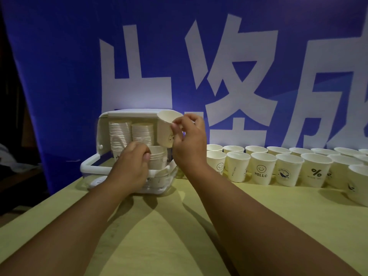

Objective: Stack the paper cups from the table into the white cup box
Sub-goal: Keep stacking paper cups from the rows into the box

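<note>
The white cup box point(103, 134) stands at the back left of the table with its front flap point(87, 166) folded down. Inside it are two tall stacks of paper cups point(120, 134) and a short stack point(158, 159) on the right. My left hand point(131, 166) grips the short stack at its rim. My right hand point(189, 140) holds a single paper cup point(166, 128) tilted, mouth up and to the left, just above the short stack. Several loose paper cups point(260, 168) stand in two rows to the right of the box.
A blue banner point(59, 66) with large white characters hangs right behind the table. The yellow-green tabletop point(169, 226) stretches toward me. One paper cup point(358, 184) stands closer at the far right edge. Dark clutter lies left of the table.
</note>
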Demonstrator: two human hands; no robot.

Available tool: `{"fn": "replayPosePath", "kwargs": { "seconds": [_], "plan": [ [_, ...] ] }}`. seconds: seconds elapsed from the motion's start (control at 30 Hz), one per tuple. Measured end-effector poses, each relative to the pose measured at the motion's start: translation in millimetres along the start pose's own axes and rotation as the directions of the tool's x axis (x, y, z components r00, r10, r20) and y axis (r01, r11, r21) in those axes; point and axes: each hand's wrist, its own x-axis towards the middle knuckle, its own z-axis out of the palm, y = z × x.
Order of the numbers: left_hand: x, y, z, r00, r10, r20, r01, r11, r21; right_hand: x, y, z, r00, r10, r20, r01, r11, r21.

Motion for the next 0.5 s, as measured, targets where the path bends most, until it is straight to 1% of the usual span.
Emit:
{"fn": "replayPosePath", "kwargs": {
  "seconds": [0.13,0.23,0.3,0.37,0.43,0.5],
  "plan": [
    [-0.8,5.4,-0.5,0.995,-0.075,-0.067,0.062,0.982,-0.179,-2.3,-0.6,5.3,0.993,0.035,0.116,-0.03,0.999,-0.039],
    [-2.0,3.1,-0.1,0.992,-0.096,-0.082,0.072,0.964,-0.254,-1.4,-1.9,7.3,0.98,0.022,0.198,0.002,0.993,-0.118],
    [-2.2,2.8,0.0,0.992,-0.063,-0.105,0.035,0.967,-0.253,-2.4,-4.7,8.9,0.961,0.017,0.275,0.036,0.982,-0.183],
    [-2.2,2.2,0.1,0.99,-0.02,-0.14,-0.008,0.98,-0.199,-4.6,-6.9,9.8,0.939,0.029,0.343,0.06,0.967,-0.246],
    [-2.3,-0.4,0.9,0.986,0.011,-0.166,-0.03,0.993,-0.112,-7.0,-6.6,9.5,0.924,0.067,0.376,0.037,0.964,-0.263],
    [-3.2,-2.5,0.6,0.987,0.019,-0.162,-0.03,0.997,-0.065,-10.8,-2.9,9.1,0.915,0.114,0.387,-0.012,0.966,-0.257]
  ]
}}
